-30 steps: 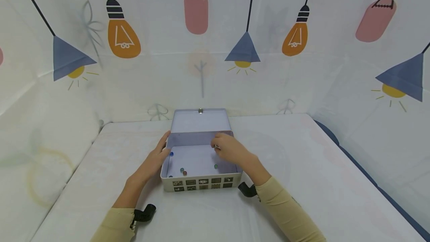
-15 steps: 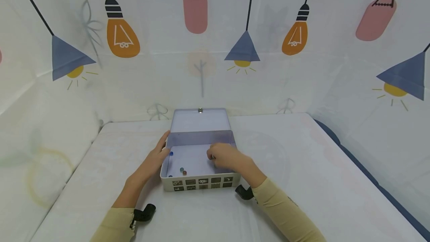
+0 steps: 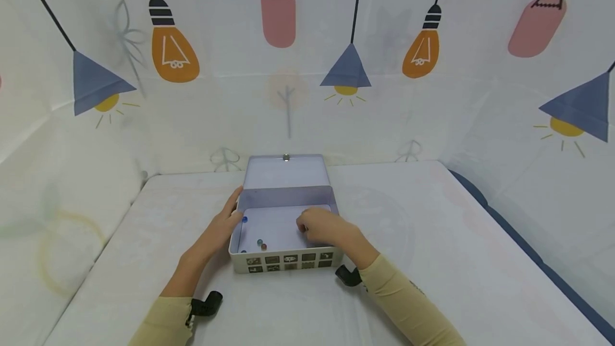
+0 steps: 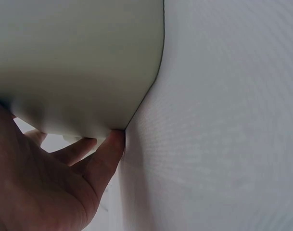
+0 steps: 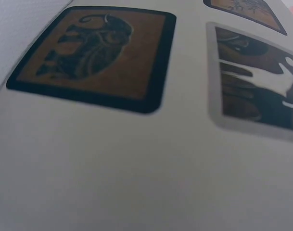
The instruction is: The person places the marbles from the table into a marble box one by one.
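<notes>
An open metal box [image 3: 238, 262] with a white outside and pale lilac inside stands on the table, its lid [image 3: 286, 171] folded back. My left hand [image 3: 222, 231] holds the box's left wall, thumb at the rim and fingers along the outside. In the left wrist view, fingertips [image 4: 115, 139] touch the box's lower edge. My right hand [image 3: 324, 226] is inside the box on the right, fingers curled together, with a small glint of what looks like a marble between them. A blue marble [image 3: 245, 219], a green marble [image 3: 260, 242] and a brown-red marble [image 3: 264, 247] lie at the left.
Another dark marble [image 3: 243, 252] sits partly hidden by the front wall. Dark picture squares [image 3: 290, 259] decorate the box front; one shows an elephant [image 5: 91, 45]. A white cloth covers the table [image 3: 283, 308]. Behind hangs a curtain [image 3: 230, 116] with printed lamps.
My right hand has moved from the back right of the box toward the front and slightly left. The green marble on the right is out of sight at that hand. My left hand stays put.
</notes>
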